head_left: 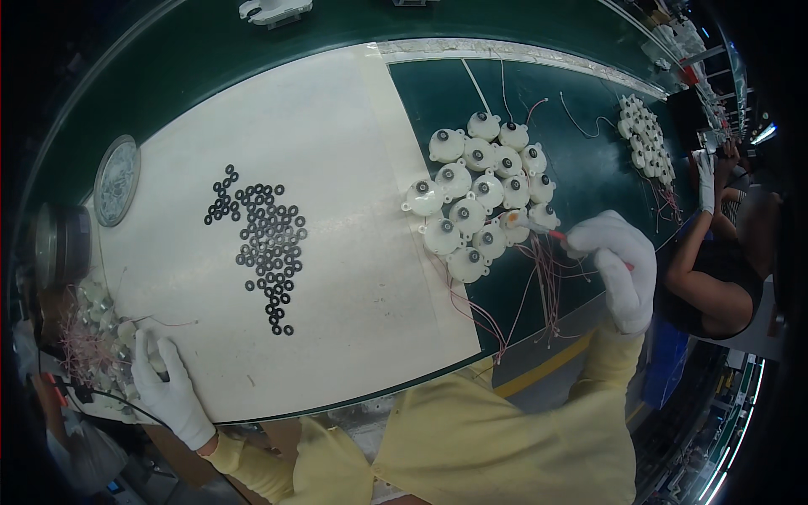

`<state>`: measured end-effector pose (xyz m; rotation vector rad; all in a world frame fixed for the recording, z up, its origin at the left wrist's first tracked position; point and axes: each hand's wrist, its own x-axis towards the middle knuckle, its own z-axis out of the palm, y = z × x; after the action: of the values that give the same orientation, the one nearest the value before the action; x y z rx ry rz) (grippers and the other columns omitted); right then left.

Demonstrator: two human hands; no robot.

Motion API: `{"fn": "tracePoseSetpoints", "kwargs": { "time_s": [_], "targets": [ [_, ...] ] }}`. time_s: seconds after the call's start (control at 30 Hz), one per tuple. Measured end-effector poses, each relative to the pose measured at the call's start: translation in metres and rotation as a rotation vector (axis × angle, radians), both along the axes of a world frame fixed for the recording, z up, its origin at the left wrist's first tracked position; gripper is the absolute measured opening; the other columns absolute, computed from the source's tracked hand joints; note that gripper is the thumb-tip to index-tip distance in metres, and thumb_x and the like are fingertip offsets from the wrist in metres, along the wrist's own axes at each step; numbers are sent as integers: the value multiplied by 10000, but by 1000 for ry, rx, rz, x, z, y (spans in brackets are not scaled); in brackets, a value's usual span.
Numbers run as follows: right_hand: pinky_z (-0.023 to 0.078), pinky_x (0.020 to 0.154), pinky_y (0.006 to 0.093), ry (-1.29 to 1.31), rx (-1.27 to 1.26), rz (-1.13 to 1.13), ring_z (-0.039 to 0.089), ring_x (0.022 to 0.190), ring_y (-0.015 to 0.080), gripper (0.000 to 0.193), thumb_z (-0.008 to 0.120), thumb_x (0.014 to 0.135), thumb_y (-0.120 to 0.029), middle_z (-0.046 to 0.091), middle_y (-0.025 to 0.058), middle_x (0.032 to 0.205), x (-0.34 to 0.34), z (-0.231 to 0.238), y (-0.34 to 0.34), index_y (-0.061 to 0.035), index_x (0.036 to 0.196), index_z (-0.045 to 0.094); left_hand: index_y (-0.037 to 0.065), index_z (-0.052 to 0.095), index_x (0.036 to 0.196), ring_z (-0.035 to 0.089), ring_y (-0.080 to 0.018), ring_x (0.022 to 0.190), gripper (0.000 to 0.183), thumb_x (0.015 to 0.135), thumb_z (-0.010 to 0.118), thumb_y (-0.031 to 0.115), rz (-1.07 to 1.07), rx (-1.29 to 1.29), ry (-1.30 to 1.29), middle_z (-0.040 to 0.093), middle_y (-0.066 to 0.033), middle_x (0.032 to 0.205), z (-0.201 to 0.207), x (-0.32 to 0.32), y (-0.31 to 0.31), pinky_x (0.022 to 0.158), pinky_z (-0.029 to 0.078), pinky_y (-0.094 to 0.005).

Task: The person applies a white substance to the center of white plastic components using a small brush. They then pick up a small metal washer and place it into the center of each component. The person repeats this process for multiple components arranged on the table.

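Note:
My right hand (619, 265), in a white glove, grips a thin red-handled brush (551, 233). Its pale tip meets a white round housing (513, 220) that shows an orange spot in its middle. That housing sits at the right side of a cluster of white round housings (486, 192), most with a dark ring at the centre. Pinkish wires (547, 286) trail from them toward me. Far to the left, my gloved left hand (168, 387) reaches to a heap of white wired parts (101, 337). Its fingers are apart, beside a pale round part (127, 332).
Black rings (269, 240) lie scattered across the white sheet (353, 210). A round clear-looking dish (117, 181) and a dark round container (63, 244) stand at the left. More white housings (646, 139) lie at the far right, near another person's gloved hand (706, 181).

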<state>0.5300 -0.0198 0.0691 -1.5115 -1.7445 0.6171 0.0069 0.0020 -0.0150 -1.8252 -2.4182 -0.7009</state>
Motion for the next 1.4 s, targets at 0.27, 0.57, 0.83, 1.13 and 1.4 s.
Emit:
{"fn": "tracePoseSetpoints", "kwargs": {
  "time_s": [0.27, 0.57, 0.83, 1.13, 1.4],
  "targets": [
    [494, 704, 325, -55, 1, 10, 615, 771, 215, 263, 604, 857, -185, 719, 143, 911, 5, 4, -7, 20, 963, 731, 10, 620, 1316, 603, -244, 917, 395, 958, 675, 166, 8, -22, 2, 671, -143, 1108, 2, 3, 3, 855, 472, -354],
    [489, 694, 322, -24, -11, 3, 612, 767, 211, 268, 601, 873, -197, 717, 145, 918, 8, 0, -15, 21, 963, 728, 19, 621, 1322, 556, -216, 822, 401, 957, 677, 176, 3, 3, 20, 664, -128, 1067, 2, 4, 2, 794, 463, -336],
    [493, 697, 313, -1, 7, -18, 616, 771, 205, 268, 587, 876, -178, 714, 151, 916, 13, -3, -23, 37, 969, 719, 11, 617, 1325, 528, -200, 794, 408, 957, 677, 175, -22, 16, 35, 665, -116, 1052, -2, -2, 1, 776, 457, -335],
    [528, 759, 311, 188, 38, -139, 669, 797, 211, 298, 557, 909, -156, 713, 177, 927, 10, -9, -18, 75, 1036, 695, 7, 615, 1325, 532, -204, 796, 407, 956, 677, 166, -28, 30, 50, 661, -119, 1049, -2, -2, 2, 775, 457, -338],
    [523, 773, 260, 269, -53, -206, 680, 828, 162, 273, 525, 958, -68, 729, 153, 995, 12, -24, 4, 80, 1119, 687, 9, 618, 1322, 541, -211, 803, 403, 951, 681, 156, -42, 40, 30, 652, -126, 1033, -5, -4, 2, 777, 461, -339]
  ]
}}
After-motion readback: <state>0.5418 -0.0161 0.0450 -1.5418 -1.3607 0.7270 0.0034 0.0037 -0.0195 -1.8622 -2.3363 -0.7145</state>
